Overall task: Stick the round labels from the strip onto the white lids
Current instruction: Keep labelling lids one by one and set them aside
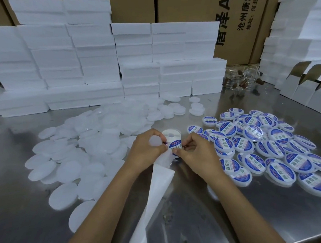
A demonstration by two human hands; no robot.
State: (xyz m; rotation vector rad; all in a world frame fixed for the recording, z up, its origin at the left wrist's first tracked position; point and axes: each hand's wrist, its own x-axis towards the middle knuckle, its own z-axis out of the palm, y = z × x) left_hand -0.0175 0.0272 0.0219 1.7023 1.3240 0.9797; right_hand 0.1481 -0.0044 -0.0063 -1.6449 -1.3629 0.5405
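Both hands meet over the middle of the steel desk (197, 225). The left hand (147, 148) is curled around a plain white lid (156, 141) and also pinches the paper strip (151, 204) with its thumb, while the right hand (193, 152) pinches the edge of a round blue-and-white label (175, 149) between thumb and forefinger, just where the strip bends. The label roll (171, 135) stands right behind the fingers, and the spent backing trails down toward the person's body. To the left lies a wide heap of bare white lids (76, 154), spilling toward the near edge. To the right sits a spread of labelled lids (262, 150), many overlapping. White foam boxes (103, 62) are stacked along the back in front of brown cartons (235, 23), and a few clear jars (242, 79) stand beside them.
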